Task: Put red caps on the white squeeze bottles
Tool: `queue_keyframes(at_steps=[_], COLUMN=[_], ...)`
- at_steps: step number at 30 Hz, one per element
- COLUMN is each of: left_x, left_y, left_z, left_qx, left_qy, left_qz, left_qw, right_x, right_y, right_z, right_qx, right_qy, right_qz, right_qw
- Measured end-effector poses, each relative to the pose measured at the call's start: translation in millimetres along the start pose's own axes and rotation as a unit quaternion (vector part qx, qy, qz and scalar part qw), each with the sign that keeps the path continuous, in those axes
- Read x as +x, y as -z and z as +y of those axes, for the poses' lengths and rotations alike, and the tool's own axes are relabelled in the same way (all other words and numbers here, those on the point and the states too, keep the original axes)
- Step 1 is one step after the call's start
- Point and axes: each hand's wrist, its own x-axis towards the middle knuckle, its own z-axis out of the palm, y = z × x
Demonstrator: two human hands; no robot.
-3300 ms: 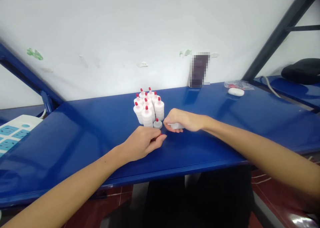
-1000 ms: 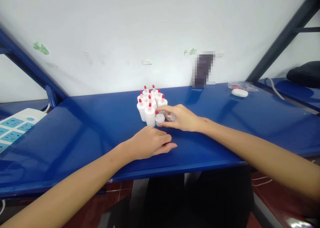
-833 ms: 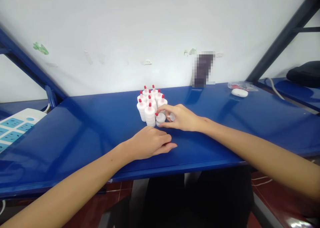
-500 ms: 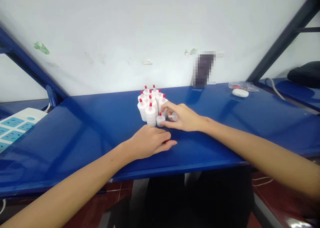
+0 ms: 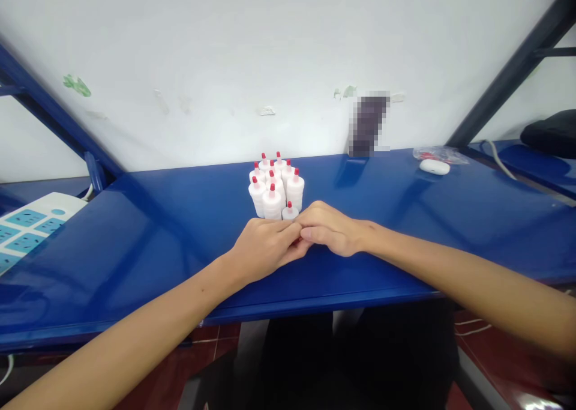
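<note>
My left hand [image 5: 270,249] is closed just in front of a cluster of white squeeze bottles [image 5: 272,203]; a trace of red from a small tip cap [image 5: 297,240] shows between its fingers. Against its fingertips lies my right hand [image 5: 330,227], fingers bent over and thumb pressed in. The translucent nozzle cap seen in that hand half a second earlier is hidden behind the fingers. Several bottles stand upright close together, each with a clear nozzle and red tip. A shorter white piece with a red tip [image 5: 290,210] stands at the cluster's front right, partly covered by my fingers.
The blue table [image 5: 180,230] runs along a white wall. A white power strip [image 5: 40,218] lies at the left edge. At the back right are a white earbud case [image 5: 434,167] and a clear plastic bag [image 5: 441,154]. A blurred dark rectangle [image 5: 369,125] leans on the wall.
My right hand has drawn away from the short red-tipped piece, toward me, and met my left hand. Its fingers have closed, covering the nozzle cap. My left hand has barely moved.
</note>
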Motion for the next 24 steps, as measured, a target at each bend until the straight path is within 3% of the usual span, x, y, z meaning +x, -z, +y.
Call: queue_keyframes(at_steps=[6, 16, 24], left_x=[-0.9, -6.3, -4.9], left_y=[2.1, -2.1, -2.6], left_z=[-4.2, -4.5, -4.6], left_qx=[0.049, 0.049, -0.016], left_qy=[-0.023, 0.016, 0.045], left_qz=[-0.018, -0.062, -0.152], left_qw=[0.998, 0.997, 0.987], right_x=[1.1, 2.1, -0.8], right_y=[3.4, 5.9, 0.8], right_z=[-2.8, -8.9, -3.7], right_qx=[0.011, 0.052, -0.063], right_qy=[-0.042, -0.072, -0.052], right_qz=[0.017, -0.014, 0.055], right_qw=[0.999, 0.996, 0.995])
